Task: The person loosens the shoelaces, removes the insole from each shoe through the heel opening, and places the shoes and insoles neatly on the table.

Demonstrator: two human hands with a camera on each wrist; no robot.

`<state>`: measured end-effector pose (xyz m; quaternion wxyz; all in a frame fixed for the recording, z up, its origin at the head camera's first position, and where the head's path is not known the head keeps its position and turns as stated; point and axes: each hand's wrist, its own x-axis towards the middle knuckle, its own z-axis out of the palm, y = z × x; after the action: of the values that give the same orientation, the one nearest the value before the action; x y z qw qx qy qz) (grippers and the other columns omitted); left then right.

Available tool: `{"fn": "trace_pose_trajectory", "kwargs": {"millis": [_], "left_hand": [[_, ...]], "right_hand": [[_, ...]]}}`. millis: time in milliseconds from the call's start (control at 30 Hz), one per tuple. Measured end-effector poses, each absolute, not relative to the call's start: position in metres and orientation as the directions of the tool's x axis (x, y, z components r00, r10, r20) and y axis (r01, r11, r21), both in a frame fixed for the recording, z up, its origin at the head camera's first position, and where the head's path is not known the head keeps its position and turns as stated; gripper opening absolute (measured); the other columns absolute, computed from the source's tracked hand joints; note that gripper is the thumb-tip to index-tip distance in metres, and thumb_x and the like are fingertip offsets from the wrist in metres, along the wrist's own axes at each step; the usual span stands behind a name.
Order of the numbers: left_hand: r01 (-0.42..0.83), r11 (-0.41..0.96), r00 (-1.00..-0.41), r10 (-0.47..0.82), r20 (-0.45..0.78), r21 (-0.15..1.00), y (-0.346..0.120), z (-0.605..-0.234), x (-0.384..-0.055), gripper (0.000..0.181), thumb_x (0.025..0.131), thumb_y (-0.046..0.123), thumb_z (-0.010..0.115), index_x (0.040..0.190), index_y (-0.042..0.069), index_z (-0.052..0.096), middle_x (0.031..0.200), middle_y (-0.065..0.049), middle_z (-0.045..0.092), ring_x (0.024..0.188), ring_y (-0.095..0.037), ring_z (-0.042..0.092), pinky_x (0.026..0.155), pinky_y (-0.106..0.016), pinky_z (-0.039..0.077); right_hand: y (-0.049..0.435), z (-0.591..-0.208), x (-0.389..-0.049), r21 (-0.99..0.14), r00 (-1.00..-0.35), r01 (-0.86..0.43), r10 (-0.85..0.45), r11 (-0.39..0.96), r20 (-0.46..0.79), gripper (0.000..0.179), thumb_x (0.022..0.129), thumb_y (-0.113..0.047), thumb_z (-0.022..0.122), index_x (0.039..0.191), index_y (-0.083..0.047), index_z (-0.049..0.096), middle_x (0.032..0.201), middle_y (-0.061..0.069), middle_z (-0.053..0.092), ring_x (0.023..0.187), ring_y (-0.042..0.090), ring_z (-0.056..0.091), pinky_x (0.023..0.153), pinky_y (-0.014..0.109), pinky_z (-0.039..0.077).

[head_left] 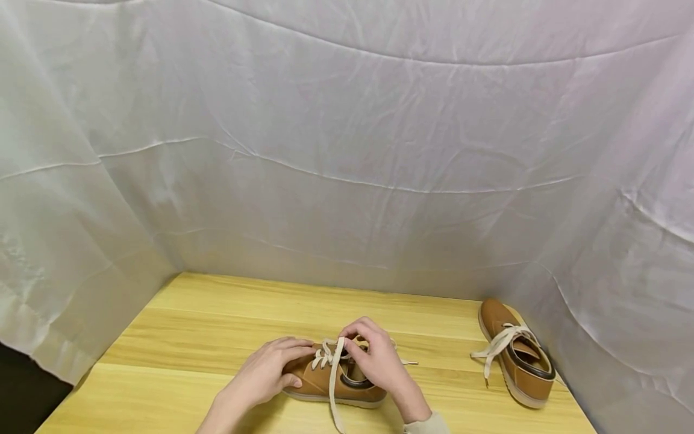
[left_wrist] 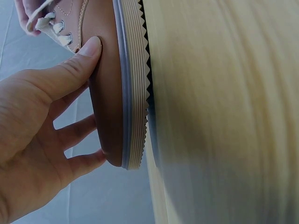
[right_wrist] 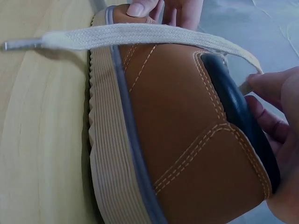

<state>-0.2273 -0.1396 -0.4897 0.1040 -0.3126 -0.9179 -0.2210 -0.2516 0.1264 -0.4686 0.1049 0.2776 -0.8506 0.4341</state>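
A brown leather shoe (head_left: 310, 386) with a dark collar and a ribbed pale sole rests on the wooden table, toe to the left. My left hand (head_left: 265, 369) holds its toe, thumb (left_wrist: 88, 52) on the near side and fingers around the far side. Above the shoe's opening, my right hand (head_left: 378, 360) pinches a flat cream shoelace (head_left: 333, 386) between thumb and fingers. From there the lace drops across the shoe's near side, and its metal tip (right_wrist: 21, 44) shows over the table. More lace runs through the eyelets (left_wrist: 58, 27); another lace end (head_left: 410, 362) lies behind the shoe.
A matching brown shoe (head_left: 526, 387) stands at the table's right edge, its cream laces (head_left: 501, 343) hanging loose. Grey curtains (head_left: 347, 229) enclose the wooden table (head_left: 179, 343) at the back and sides.
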Motion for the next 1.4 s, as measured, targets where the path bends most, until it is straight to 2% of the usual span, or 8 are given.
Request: {"fn": "trace_pose_trajectory", "kwargs": {"millis": [133, 233, 433, 567, 700, 833, 1167, 1400], "left_hand": [[0.618, 0.705, -0.785, 0.529, 0.324, 0.347, -0.139, -0.488, -0.227, 0.062, 0.079, 0.026, 0.087, 0.138, 0.018, 0.068, 0.143, -0.001, 0.064, 0.129, -0.032, 0.061, 0.106, -0.060, 0.049], [0.617, 0.703, -0.786, 0.529, 0.321, 0.353, -0.139, -0.488, -0.228, 0.062, 0.080, 0.027, 0.087, 0.138, 0.018, 0.068, 0.143, -0.001, 0.064, 0.129, -0.032, 0.061, 0.106, -0.060, 0.049], [0.621, 0.696, -0.783, 0.529, 0.326, 0.361, -0.140, -0.490, -0.229, 0.060, 0.081, 0.025, 0.086, 0.138, 0.020, 0.069, 0.143, 0.001, 0.064, 0.129, -0.032, 0.061, 0.105, -0.059, 0.050], [0.629, 0.693, -0.776, 0.531, 0.342, 0.353, -0.140, -0.491, -0.229, 0.057, 0.082, 0.021, 0.086, 0.136, 0.021, 0.070, 0.142, 0.002, 0.064, 0.129, -0.031, 0.061, 0.106, -0.059, 0.050], [0.631, 0.694, -0.774, 0.530, 0.348, 0.346, -0.139, -0.491, -0.230, 0.055, 0.082, 0.020, 0.085, 0.135, 0.021, 0.071, 0.142, 0.002, 0.064, 0.130, -0.029, 0.061, 0.107, -0.057, 0.049], [0.628, 0.695, -0.776, 0.528, 0.344, 0.351, -0.139, -0.490, -0.230, 0.054, 0.083, 0.021, 0.085, 0.135, 0.021, 0.071, 0.143, 0.002, 0.064, 0.130, -0.030, 0.060, 0.107, -0.058, 0.049], [0.625, 0.698, -0.779, 0.525, 0.343, 0.351, -0.138, -0.490, -0.229, 0.053, 0.083, 0.023, 0.085, 0.135, 0.022, 0.071, 0.143, 0.004, 0.064, 0.130, -0.029, 0.061, 0.106, -0.057, 0.050], [0.638, 0.689, -0.768, 0.532, 0.358, 0.344, -0.138, -0.490, -0.229, 0.053, 0.083, 0.022, 0.085, 0.134, 0.022, 0.071, 0.142, 0.003, 0.064, 0.128, -0.028, 0.062, 0.105, -0.056, 0.051]], "right_hand": [[0.123, -0.467, -0.250, -0.645, -0.806, -0.592, -0.366, 0.483, 0.465, 0.015, 0.096, -0.007, 0.074, 0.101, -0.020, 0.075, 0.097, -0.010, 0.066, 0.089, 0.007, 0.062, 0.077, 0.034, 0.060], [0.120, -0.467, -0.249, -0.631, -0.775, -0.631, -0.413, 0.452, 0.479, 0.011, 0.096, -0.009, 0.074, 0.103, -0.017, 0.077, 0.099, -0.012, 0.068, 0.091, 0.006, 0.063, 0.076, 0.030, 0.060], [0.117, -0.468, -0.247, -0.588, -0.688, -0.709, -0.564, 0.389, 0.457, 0.023, 0.101, -0.012, 0.069, 0.122, -0.016, 0.076, 0.112, -0.007, 0.074, 0.100, 0.009, 0.066, 0.081, 0.028, 0.060], [0.121, -0.465, -0.246, -0.608, -0.718, -0.682, -0.531, 0.407, 0.450, 0.027, 0.099, -0.008, 0.071, 0.124, -0.018, 0.075, 0.114, -0.007, 0.073, 0.101, 0.012, 0.067, 0.079, 0.026, 0.060], [0.127, -0.462, -0.249, -0.557, -0.721, -0.692, -0.477, 0.459, 0.502, 0.023, 0.094, -0.005, 0.076, 0.113, -0.016, 0.077, 0.114, -0.009, 0.073, 0.107, 0.015, 0.068, 0.088, 0.036, 0.060], [0.133, -0.463, -0.254, -0.517, -0.712, -0.702, -0.476, 0.490, 0.516, 0.021, 0.091, -0.003, 0.078, 0.109, -0.014, 0.078, 0.112, -0.008, 0.074, 0.108, 0.016, 0.068, 0.095, 0.042, 0.058], [0.133, -0.469, -0.256, -0.499, -0.708, -0.704, -0.546, 0.505, 0.447, 0.017, 0.093, -0.006, 0.077, 0.105, -0.018, 0.080, 0.110, -0.009, 0.072, 0.103, 0.011, 0.066, 0.085, 0.030, 0.059], [0.132, -0.471, -0.256, -0.520, -0.716, -0.693, -0.561, 0.500, 0.415, 0.015, 0.094, -0.011, 0.077, 0.105, -0.020, 0.079, 0.111, -0.010, 0.072, 0.105, 0.010, 0.066, 0.089, 0.032, 0.058]]}}
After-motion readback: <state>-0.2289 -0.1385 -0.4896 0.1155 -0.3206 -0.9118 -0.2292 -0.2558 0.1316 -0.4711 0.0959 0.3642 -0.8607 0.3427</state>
